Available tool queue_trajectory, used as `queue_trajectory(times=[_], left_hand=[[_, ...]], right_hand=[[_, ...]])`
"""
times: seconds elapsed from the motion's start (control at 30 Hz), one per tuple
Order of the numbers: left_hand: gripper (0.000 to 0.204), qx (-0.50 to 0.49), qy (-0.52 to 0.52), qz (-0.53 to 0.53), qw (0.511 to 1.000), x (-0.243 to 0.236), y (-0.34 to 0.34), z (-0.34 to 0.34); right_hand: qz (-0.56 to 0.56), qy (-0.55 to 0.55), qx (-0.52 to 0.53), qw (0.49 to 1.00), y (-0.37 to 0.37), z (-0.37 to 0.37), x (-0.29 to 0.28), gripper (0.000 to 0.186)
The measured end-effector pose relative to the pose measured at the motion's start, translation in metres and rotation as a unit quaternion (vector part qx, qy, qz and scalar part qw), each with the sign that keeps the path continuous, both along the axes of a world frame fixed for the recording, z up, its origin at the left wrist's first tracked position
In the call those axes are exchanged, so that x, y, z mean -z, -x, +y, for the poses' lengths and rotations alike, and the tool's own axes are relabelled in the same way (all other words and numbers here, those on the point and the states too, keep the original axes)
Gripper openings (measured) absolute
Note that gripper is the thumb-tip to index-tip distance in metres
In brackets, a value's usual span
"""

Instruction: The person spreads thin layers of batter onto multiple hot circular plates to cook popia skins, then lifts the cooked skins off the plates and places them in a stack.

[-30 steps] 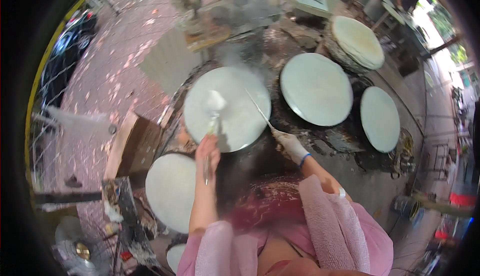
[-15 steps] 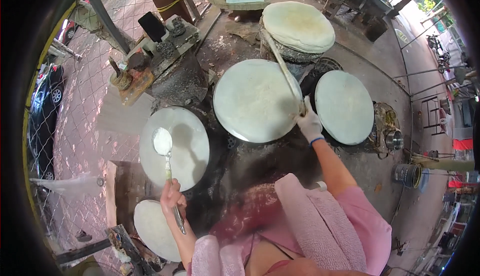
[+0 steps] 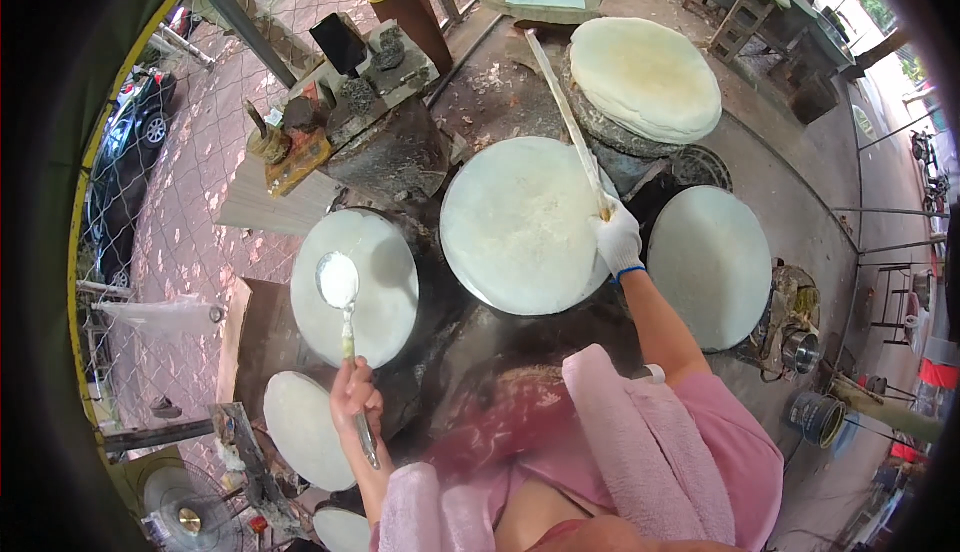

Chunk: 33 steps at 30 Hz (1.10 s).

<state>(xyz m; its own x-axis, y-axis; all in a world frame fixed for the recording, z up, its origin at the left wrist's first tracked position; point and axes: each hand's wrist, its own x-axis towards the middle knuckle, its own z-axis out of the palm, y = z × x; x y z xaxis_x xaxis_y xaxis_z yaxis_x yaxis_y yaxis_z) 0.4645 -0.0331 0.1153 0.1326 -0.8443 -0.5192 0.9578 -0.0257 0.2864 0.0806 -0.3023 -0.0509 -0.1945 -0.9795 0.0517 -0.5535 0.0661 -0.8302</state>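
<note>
My bare left hand (image 3: 356,395) is closed round the handle of a long metal ladle (image 3: 338,280). White, wet-looking stuff fills its bowl, held over the left round plate (image 3: 385,317), which looks like a griddle with a pale coating. My right hand (image 3: 620,240), in a white glove, grips the lower end of a long pale stick (image 3: 568,117). That stick slants up and away over the right edge of the middle round plate (image 3: 520,227), its far end left of a thick stack of pale round sheets (image 3: 645,79).
Another pale round plate (image 3: 710,267) lies to the right; a smaller one (image 3: 310,432) is at lower left. A phone (image 3: 339,44) stands on a block at far left, by a wire fence. Metal tins (image 3: 815,417) stand at right. A fan (image 3: 185,512) is at lower left.
The whole view has shifted. My right hand has moved slightly away from me, and the stick's far end has swung left, clear of the stack's edge. The ladle stays over the left plate.
</note>
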Motion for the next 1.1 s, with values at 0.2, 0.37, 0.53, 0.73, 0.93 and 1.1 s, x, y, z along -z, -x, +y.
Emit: queue_trajectory(times=[0.2,0.37,0.53,0.73,0.93,1.1], left_hand=[[0.03,-0.016,-0.022,-0.024,0.999,0.006,-0.014,-0.003],[0.028,-0.003,0.01,-0.015,1.0,0.022,-0.027,0.006],[0.025,-0.002,-0.033,-0.031,0.999,0.032,-0.027,0.013],[0.027,-0.089,-0.032,-0.05,0.994,0.04,0.008,0.041],[0.031,-0.182,-0.023,-0.069,0.981,0.039,0.08,0.083],[0.033,-0.264,-0.09,-0.077,0.957,0.017,0.146,0.115]], right_hand=[[-0.121,-0.069,-0.042,0.989,-0.053,0.007,-0.104,0.038],[-0.313,-0.031,-0.105,0.943,-0.048,-0.032,-0.188,0.036],[-0.054,-0.019,-0.144,0.988,0.01,-0.14,-0.273,0.038],[0.403,0.129,-0.258,0.868,0.011,-0.21,-0.403,0.027],[0.452,0.486,-0.362,0.655,0.016,-0.279,-0.29,0.011],[0.546,0.209,-0.329,0.742,0.066,-0.275,-0.133,0.019]])
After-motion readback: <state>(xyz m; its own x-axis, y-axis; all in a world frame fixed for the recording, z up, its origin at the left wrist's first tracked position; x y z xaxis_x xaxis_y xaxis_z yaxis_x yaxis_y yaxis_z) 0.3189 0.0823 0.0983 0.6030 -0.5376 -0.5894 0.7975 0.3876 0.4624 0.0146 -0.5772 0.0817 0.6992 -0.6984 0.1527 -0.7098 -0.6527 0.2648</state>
